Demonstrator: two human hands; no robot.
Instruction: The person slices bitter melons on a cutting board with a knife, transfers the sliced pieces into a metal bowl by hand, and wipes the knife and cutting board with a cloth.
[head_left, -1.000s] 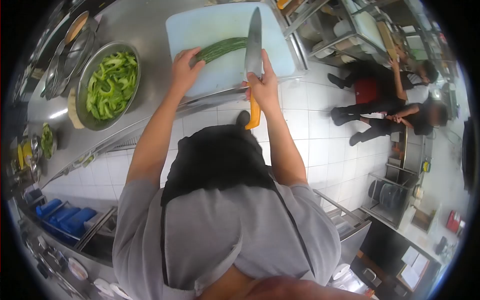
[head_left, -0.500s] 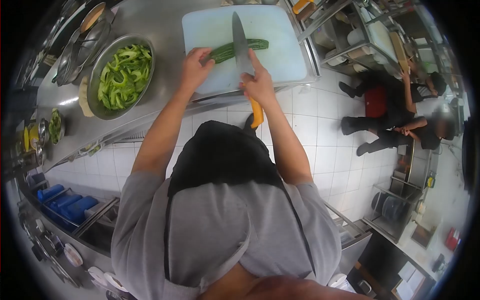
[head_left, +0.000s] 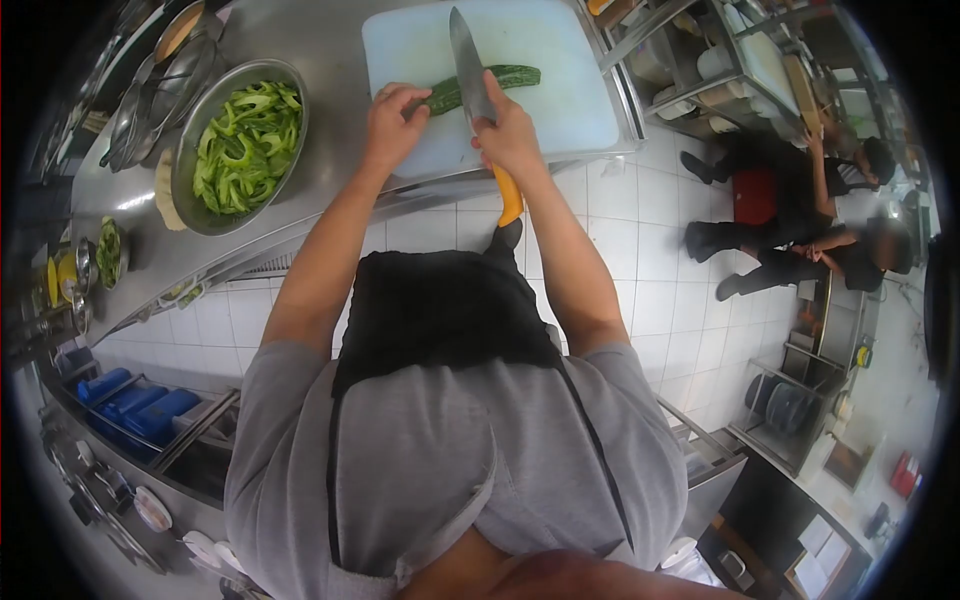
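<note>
A long, dark green, lightly striped vegetable like a cucumber lies across the white cutting board. My left hand is at its left end, fingers curled and thumb beneath, holding that tip. In my right hand is a large kitchen knife with a yellow handle, its forefinger stretched along the blade. The blade crosses over the vegetable, its tip pointing to the far side of the board; whether it touches the skin I cannot tell.
Left of the board, a metal bowl holds many green vegetable slices on the steel counter. Ladles and strainers lie farther left. Two people are off to the right, near a metal rack. Blue containers stand behind me.
The knife and my right hand have shifted slightly left and away from me, with the tip tilted more to the left. My left hand's fingers have curled more at the vegetable's end.
</note>
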